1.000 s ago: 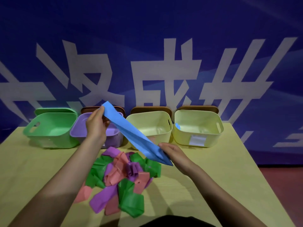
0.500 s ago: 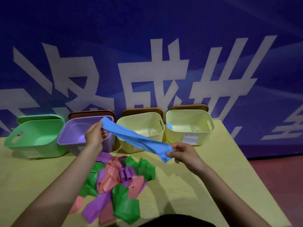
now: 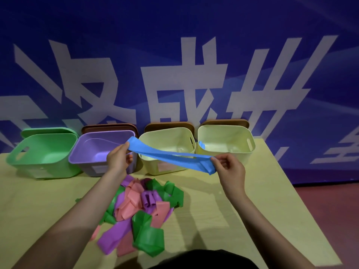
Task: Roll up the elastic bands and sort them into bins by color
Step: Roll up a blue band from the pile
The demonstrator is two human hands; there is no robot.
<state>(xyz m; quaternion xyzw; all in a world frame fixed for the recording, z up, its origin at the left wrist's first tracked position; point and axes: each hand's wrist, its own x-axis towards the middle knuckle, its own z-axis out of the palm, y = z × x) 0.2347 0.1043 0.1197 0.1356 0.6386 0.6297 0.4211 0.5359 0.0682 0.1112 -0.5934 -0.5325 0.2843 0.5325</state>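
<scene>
While the green bin (image 3: 41, 154) stands farthest left on the table (image 3: 242, 210), the purple bin (image 3: 101, 152) sits just beside it, followed by two pale yellow bins (image 3: 167, 150) (image 3: 226, 140) in the same row against the blue banner (image 3: 174, 55). Lids lean behind the bins. The left hand (image 3: 118, 160) is raised in front of the purple bin; its thumb and fingers pinch the left end of the blue band (image 3: 171, 156), which flares above the fingertips. From there the band runs rightward and slightly downward, stretched in the air across the front of the first yellow bin (clear of the table). Its right end is folded over on itself and is pinched between the thumb and curled fingers of the right hand (image 3: 229, 167), with the folded tip hanging just below the fingertips. A small blue piece (image 3: 202, 145) shows at the left inner wall of the second yellow bin. Below the hands, a loose pile of green, pink and purple bands (image 3: 143, 210) lies on the table between the forearms.
</scene>
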